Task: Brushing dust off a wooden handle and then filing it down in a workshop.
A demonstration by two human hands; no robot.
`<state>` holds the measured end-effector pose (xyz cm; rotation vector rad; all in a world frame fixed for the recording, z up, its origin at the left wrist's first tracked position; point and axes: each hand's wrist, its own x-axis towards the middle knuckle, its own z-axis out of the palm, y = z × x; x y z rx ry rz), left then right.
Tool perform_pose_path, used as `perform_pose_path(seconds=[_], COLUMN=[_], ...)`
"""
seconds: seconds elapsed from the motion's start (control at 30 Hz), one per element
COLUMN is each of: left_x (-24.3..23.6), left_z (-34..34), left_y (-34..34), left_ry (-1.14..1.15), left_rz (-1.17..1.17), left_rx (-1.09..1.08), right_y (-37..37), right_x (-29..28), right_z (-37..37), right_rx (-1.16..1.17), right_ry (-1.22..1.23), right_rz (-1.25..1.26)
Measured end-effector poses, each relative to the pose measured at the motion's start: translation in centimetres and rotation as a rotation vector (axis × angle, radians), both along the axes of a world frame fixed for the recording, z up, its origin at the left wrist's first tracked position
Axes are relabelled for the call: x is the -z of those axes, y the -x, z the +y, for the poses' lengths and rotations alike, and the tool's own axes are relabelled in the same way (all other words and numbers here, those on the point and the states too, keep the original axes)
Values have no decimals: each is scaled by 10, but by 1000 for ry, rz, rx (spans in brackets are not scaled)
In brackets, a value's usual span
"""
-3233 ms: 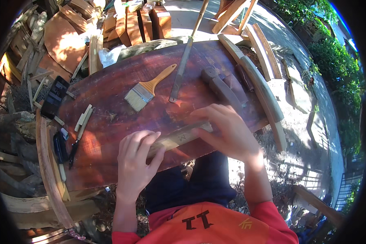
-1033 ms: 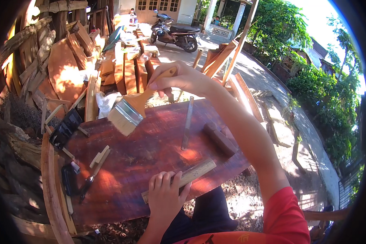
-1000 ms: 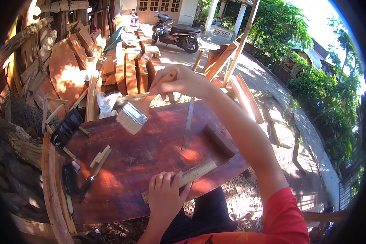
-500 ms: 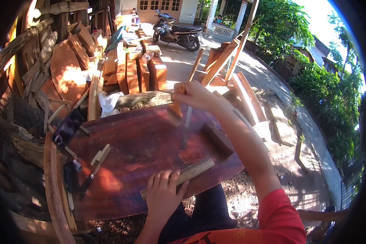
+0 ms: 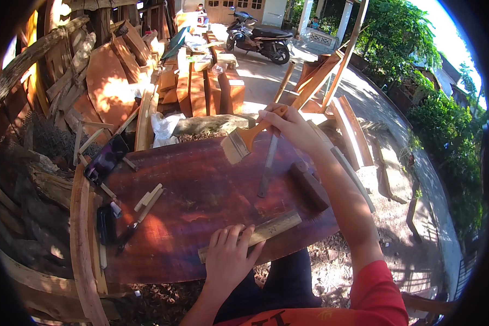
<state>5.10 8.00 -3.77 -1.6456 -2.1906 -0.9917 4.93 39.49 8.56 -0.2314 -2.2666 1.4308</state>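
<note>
My right hand (image 5: 282, 122) grips the orange wooden handle of a wide brush, its pale bristles (image 5: 233, 148) hanging tilted down-left above the far part of the reddish-brown board (image 5: 174, 223). My left hand (image 5: 228, 252) is closed over the left part of a pale wooden strip (image 5: 280, 227) lying along the board's near edge. Behind the strip's right end lies a dark wooden block (image 5: 307, 187), with a steel ruler (image 5: 266, 179) to its left. On the left part of the board are small pale sticks (image 5: 146, 201), a black-handled tool (image 5: 126, 239) and a dark oblong object (image 5: 106, 225).
A phone (image 5: 104, 160) leans at the far left corner. Long planks (image 5: 84, 250) border the left side; more boards (image 5: 353, 136) stand right. Stacked timber (image 5: 185, 92), a scooter (image 5: 261, 38) and two distant people (image 5: 201, 16), (image 5: 315, 24) are behind; bushes (image 5: 440, 141) line the right.
Earlier the brush lay on the board. My right hand picked it up, raised it, and has shifted right with it. My left hand stays on the strip. The view has tilted up since the first frame.
</note>
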Motion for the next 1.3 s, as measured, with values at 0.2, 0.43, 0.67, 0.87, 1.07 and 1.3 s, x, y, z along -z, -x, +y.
perform_pose_path(seconds=[0.2,0.43,0.67,0.87,1.07,1.3], left_x=[2,2,-1,-4,-29,-73], left_z=[4,3,5,3,4,12], left_y=[0,-1,0,-2,12,51], left_ry=[-24,-13,30,7,-95,-74], left_rz=[13,38,41,72,-186,-186], left_rx=[-11,-2,-19,-39,42,47], right_y=[3,-2,-4,-10,-20,-89], right_x=[6,9,24,40,46,7], right_z=[15,26,31,34,22,1], right_rx=[160,167,197,200,292,408], right_ry=[-114,-115,-186,-5,-211,24], right_rz=[-98,-88,-140,-90,-136,-62])
